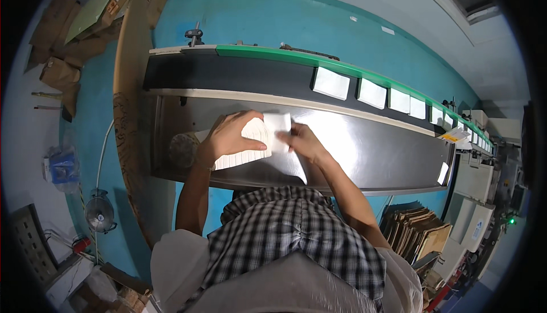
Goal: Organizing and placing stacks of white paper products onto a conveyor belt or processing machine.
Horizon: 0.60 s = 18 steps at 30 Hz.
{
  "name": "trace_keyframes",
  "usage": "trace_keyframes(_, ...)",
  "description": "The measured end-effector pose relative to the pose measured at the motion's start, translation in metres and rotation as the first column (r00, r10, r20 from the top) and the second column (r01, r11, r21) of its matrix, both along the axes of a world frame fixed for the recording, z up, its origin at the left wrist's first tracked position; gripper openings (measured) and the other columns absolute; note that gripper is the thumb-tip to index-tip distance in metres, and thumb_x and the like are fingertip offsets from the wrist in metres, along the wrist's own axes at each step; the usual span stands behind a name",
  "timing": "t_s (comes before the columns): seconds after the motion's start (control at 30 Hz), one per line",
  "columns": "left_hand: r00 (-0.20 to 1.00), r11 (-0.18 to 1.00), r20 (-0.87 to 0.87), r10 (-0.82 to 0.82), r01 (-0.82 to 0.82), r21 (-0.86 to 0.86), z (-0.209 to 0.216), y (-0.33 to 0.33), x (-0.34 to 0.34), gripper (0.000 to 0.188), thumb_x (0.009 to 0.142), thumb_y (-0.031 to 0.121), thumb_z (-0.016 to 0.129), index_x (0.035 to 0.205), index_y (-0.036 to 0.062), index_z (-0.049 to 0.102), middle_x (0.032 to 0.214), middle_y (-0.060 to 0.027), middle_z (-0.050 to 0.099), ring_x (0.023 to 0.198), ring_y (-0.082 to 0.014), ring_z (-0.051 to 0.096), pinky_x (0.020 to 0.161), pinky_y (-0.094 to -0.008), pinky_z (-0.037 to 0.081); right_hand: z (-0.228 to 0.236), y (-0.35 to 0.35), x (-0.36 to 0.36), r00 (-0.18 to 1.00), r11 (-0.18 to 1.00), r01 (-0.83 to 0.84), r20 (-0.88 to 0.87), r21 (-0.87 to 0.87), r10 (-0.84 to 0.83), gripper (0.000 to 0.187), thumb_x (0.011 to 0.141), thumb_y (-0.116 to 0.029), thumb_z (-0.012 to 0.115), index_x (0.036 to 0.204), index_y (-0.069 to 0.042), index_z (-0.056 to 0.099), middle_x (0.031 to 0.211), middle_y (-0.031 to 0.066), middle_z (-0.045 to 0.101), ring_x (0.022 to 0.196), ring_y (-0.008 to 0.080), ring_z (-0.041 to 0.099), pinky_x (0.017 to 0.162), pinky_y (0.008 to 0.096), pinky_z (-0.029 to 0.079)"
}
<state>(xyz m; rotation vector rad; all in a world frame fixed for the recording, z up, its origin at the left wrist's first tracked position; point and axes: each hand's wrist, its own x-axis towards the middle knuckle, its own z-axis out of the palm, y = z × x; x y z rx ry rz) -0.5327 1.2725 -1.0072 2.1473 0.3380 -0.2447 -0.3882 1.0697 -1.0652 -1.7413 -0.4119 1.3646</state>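
Note:
A row of thin white folded packs (242,158), paper-like and stood on edge, lies on the steel tabletop in front of me. My left hand (231,134) curves over this row, its thumb and fingers gripping the packs near the right end. At that end a flat white pack (277,128) faces me, and the fingers of my right hand (306,143) are closed on its right edge. That hand is slightly blurred. To the left of the row sits a rounded, mottled object (183,150), whose kind I cannot make out.
Behind the steel table (364,142) runs a dark conveyor belt (250,79) with a green rail (273,54), carrying several white packs (331,83). A cardboard panel (128,113) stands at the left. Flattened cardboard (416,233) is stacked lower right; a fan (99,211) stands lower left.

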Motion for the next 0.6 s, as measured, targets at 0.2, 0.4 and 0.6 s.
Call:
trace_keyframes(0.2, 0.998, 1.0, 0.057, 0.01, -0.011, 0.015, -0.017, 0.018, -0.012, 0.07, 0.07, 0.044, 0.085, 0.124, 0.0089, 0.059, 0.119, -0.0163, 0.067, 0.11, -0.0353, 0.065, 0.095, -0.0418, 0.051, -0.02, 0.054, 0.005, 0.743, 0.701, 0.669, -0.217, 0.245, -0.633, 0.032, 0.102, -0.03, 0.059, 0.104, 0.002, 0.059, 0.083, 0.0054, 0.061, 0.071, 0.0132, 0.059, 0.069, 0.028, 0.051)
trace_keyframes(0.4, 0.998, 1.0, 0.069, 0.002, -0.003, 0.013, -0.024, 0.036, -0.026, 0.08, 0.07, 0.043, 0.085, 0.137, 0.0105, 0.055, 0.129, -0.0164, 0.062, 0.119, -0.0373, 0.06, 0.101, -0.0421, 0.048, 0.006, 0.058, -0.058, 0.996, 0.989, 0.089, -0.029, 0.12, -0.086, 0.053, 0.093, -0.045, 0.071, 0.115, 0.003, 0.063, 0.096, 0.0086, 0.066, 0.086, 0.0134, 0.06, 0.078, 0.0266, 0.05)
trace_keyframes(0.6, 0.999, 0.999, 0.039, 0.023, -0.022, -0.044, -0.022, 0.048, -0.034, 0.068, 0.072, 0.041, 0.084, 0.127, 0.01, 0.059, 0.123, -0.016, 0.065, 0.115, -0.036, 0.062, 0.098, -0.0416, 0.049, -0.007, 0.061, -0.023, 0.999, 1.0, 0.017, 0.042, -0.01, -0.017, 0.04, 0.094, -0.023, 0.067, 0.123, 0.004, 0.06, 0.102, 0.0128, 0.068, 0.085, 0.0163, 0.064, 0.076, 0.0289, 0.052)
